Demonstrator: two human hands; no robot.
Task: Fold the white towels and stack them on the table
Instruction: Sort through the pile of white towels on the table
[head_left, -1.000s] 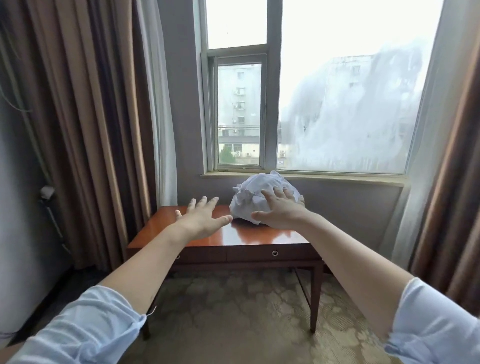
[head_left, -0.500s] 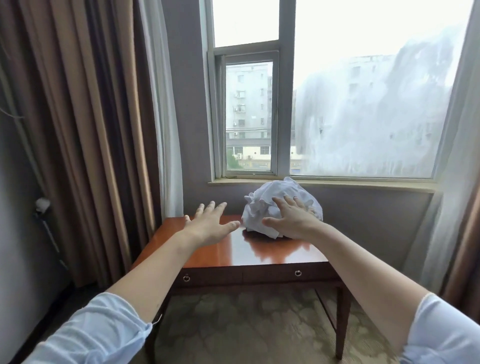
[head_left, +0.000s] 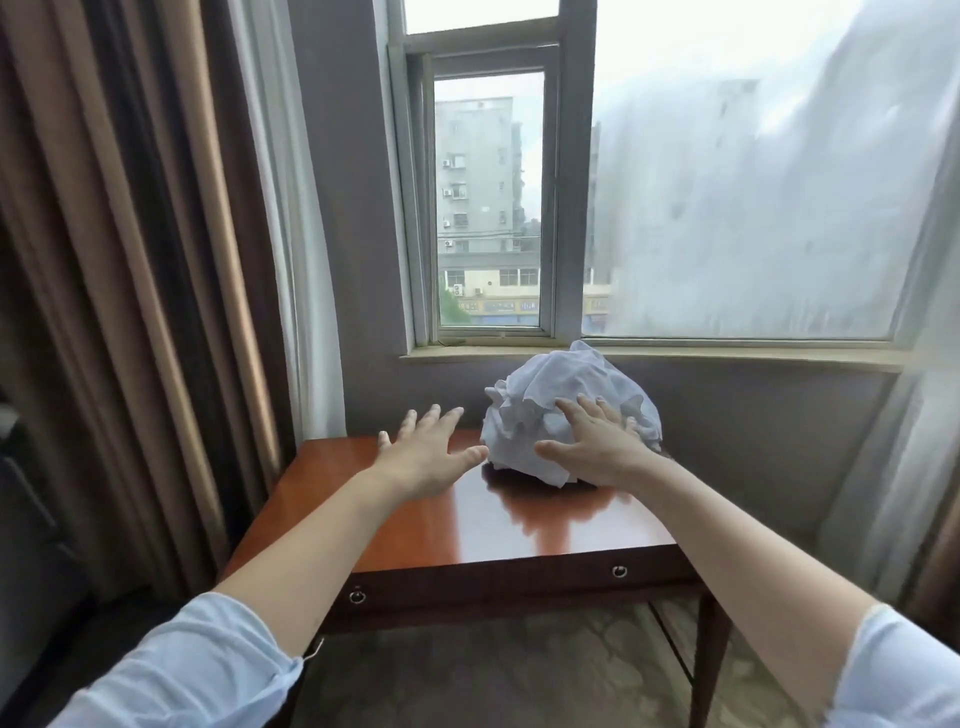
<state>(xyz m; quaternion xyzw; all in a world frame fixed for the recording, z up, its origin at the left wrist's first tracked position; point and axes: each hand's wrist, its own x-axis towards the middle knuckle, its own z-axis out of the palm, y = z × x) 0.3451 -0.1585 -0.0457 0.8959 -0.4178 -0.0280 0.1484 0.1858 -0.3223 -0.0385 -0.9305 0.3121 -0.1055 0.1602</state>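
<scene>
Wood, reddish and glossy, forms the top of a small table (head_left: 457, 525) that stands against a grey wall under a wide window (head_left: 727, 208). The window's pale sill (head_left: 727, 357) runs just above the table's far edge. Brown curtains (head_left: 130, 260) hang at 9 o'clock of the table, and patterned carpet (head_left: 493, 675) lies beneath it. The tabletop mirrors the bright window.

A crumpled heap of white towels (head_left: 566, 387) sits on the table at about 1 o'clock, close to the far edge and the wall.

The right hand (head_left: 592, 447) lies over the near face of the heap, at its 6 o'clock, fingers (head_left: 574, 413) straight and fanned apart, thumb out toward 9 o'clock. It pinches nothing, and I cannot tell how firmly it presses.

The left hand (head_left: 426, 457) hovers above the table at 9 o'clock of the heap, palm down, fingers spread wide, holding nothing. Its thumb tip is just beside the heap's left edge.
</scene>
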